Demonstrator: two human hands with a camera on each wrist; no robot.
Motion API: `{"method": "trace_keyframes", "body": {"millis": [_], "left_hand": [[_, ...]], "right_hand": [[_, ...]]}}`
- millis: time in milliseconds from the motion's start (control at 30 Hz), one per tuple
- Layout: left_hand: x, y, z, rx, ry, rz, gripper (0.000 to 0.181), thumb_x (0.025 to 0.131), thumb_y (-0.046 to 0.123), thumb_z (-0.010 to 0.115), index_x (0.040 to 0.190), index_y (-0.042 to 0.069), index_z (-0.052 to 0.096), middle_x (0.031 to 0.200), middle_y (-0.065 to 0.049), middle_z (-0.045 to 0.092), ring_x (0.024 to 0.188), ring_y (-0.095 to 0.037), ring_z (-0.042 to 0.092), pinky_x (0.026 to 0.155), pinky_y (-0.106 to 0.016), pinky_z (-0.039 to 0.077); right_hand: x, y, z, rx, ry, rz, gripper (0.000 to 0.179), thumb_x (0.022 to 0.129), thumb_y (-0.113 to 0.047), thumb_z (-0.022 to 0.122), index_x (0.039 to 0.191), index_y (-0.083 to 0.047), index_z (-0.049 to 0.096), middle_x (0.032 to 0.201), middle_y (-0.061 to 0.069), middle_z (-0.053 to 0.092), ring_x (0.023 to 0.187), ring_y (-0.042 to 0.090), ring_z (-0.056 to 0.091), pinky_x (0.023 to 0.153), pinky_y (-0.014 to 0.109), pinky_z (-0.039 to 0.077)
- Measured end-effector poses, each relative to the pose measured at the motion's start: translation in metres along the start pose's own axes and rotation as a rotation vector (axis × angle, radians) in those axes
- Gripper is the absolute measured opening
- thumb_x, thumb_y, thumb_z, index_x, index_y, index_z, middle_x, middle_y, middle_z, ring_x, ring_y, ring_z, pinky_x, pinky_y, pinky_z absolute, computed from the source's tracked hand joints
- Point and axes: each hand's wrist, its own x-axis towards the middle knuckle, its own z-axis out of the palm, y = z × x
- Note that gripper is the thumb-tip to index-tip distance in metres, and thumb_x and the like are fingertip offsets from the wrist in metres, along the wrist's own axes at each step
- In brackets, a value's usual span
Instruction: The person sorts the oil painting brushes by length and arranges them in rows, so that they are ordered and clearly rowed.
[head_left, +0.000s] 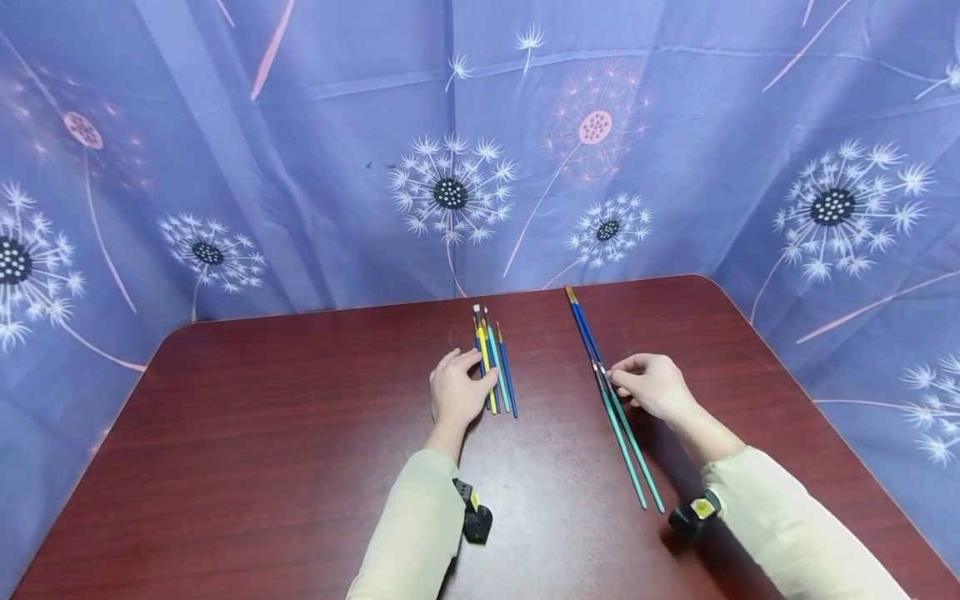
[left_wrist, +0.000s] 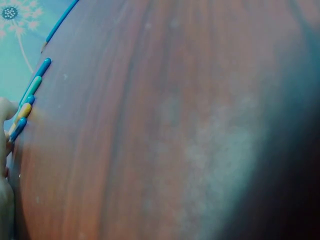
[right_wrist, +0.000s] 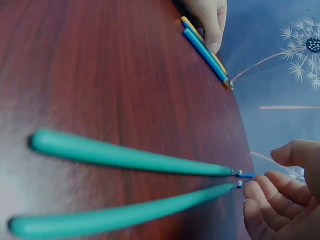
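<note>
In the head view, my left hand (head_left: pixel 459 390) rests over a group of slim paintbrushes, its thumb and fingertips touching the yellow brush (head_left: pixel 485 354) and those beside it. A teal brush (head_left: pixel 498 367) lies in that group, and a blue brush (head_left: pixel 507 371) lies at its right edge. My right hand (head_left: pixel 654 385) is at the ferrules of two long teal brushes (head_left: pixel 633 437), fingers loosely bent. Above these, two blue brushes (head_left: pixel 585 329) lie with their golden bristles together at the far end. In the right wrist view, the thumb of my right hand (right_wrist: pixel 287 192) stands apart from the fingers.
A reddish-brown wooden table (head_left: pixel 247 433) bears all the brushes. Blue cloth with a dandelion print (head_left: pixel 337 167) hangs along its back and sides. Black wrist cameras (head_left: pixel 477 521) sit by both cream sleeves (head_left: pixel 420 517).
</note>
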Motion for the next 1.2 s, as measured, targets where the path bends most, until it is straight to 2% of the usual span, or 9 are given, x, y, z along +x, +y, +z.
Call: {"method": "trace_keyframes", "body": {"millis": [167, 367, 500, 800, 1033, 1200], "left_hand": [[0.0, 0.0, 0.001, -0.007, 0.014, 0.014, 0.04, 0.08, 0.033, 0.072, 0.114, 0.011, 0.07, 0.122, 0.0, 0.066, 0.129, -0.021, 0.049, 0.105, -0.045, 0.036], [0.0, 0.0, 0.001, -0.022, 0.012, 0.014, 0.04, 0.081, 0.033, 0.072, 0.114, 0.011, 0.07, 0.122, -0.001, 0.066, 0.129, -0.022, 0.048, 0.106, -0.047, 0.035], [0.0, -0.001, 0.001, -0.018, 0.016, 0.02, 0.04, 0.081, 0.033, 0.072, 0.114, 0.01, 0.07, 0.122, -0.001, 0.066, 0.129, -0.022, 0.049, 0.106, -0.047, 0.035], [-0.005, -0.003, 0.003, -0.024, 0.013, 0.024, 0.038, 0.08, 0.03, 0.071, 0.113, 0.01, 0.071, 0.121, -0.002, 0.067, 0.128, -0.023, 0.049, 0.104, -0.049, 0.036], [-0.003, 0.0, -0.001, -0.03, 0.009, 0.019, 0.039, 0.081, 0.031, 0.071, 0.115, 0.01, 0.07, 0.122, -0.002, 0.066, 0.129, -0.024, 0.048, 0.106, -0.048, 0.035], [-0.003, -0.001, -0.001, -0.036, 0.007, 0.01, 0.039, 0.081, 0.031, 0.071, 0.114, 0.01, 0.07, 0.122, -0.002, 0.066, 0.13, -0.024, 0.048, 0.106, -0.048, 0.034]], "right_hand": [[0.006, -0.008, 0.005, 0.033, 0.035, -0.026, 0.026, 0.089, -0.017, 0.06, 0.101, 0.006, 0.066, 0.076, 0.012, 0.069, 0.063, 0.011, 0.063, 0.058, 0.027, 0.056], [0.015, -0.015, 0.014, 0.07, 0.04, -0.035, 0.025, 0.09, -0.016, 0.058, 0.103, 0.004, 0.066, 0.077, 0.014, 0.068, 0.059, 0.01, 0.061, 0.056, 0.024, 0.054], [0.02, -0.019, 0.022, 0.094, 0.037, -0.027, 0.026, 0.091, -0.017, 0.056, 0.105, 0.003, 0.067, 0.084, 0.017, 0.07, 0.059, 0.01, 0.061, 0.056, 0.023, 0.053], [0.027, -0.027, 0.045, 0.146, 0.039, -0.044, 0.026, 0.091, -0.016, 0.058, 0.106, 0.003, 0.066, 0.1, 0.022, 0.07, 0.071, 0.017, 0.068, 0.062, 0.03, 0.058], [0.035, -0.042, 0.057, 0.167, 0.021, -0.056, 0.025, 0.091, -0.017, 0.058, 0.106, 0.001, 0.066, 0.101, 0.022, 0.07, 0.072, 0.021, 0.068, 0.063, 0.031, 0.058], [0.039, -0.05, 0.067, 0.16, 0.028, -0.063, 0.024, 0.089, -0.018, 0.06, 0.104, 0.0, 0.068, 0.093, 0.022, 0.07, 0.069, 0.024, 0.067, 0.062, 0.033, 0.058]]}}
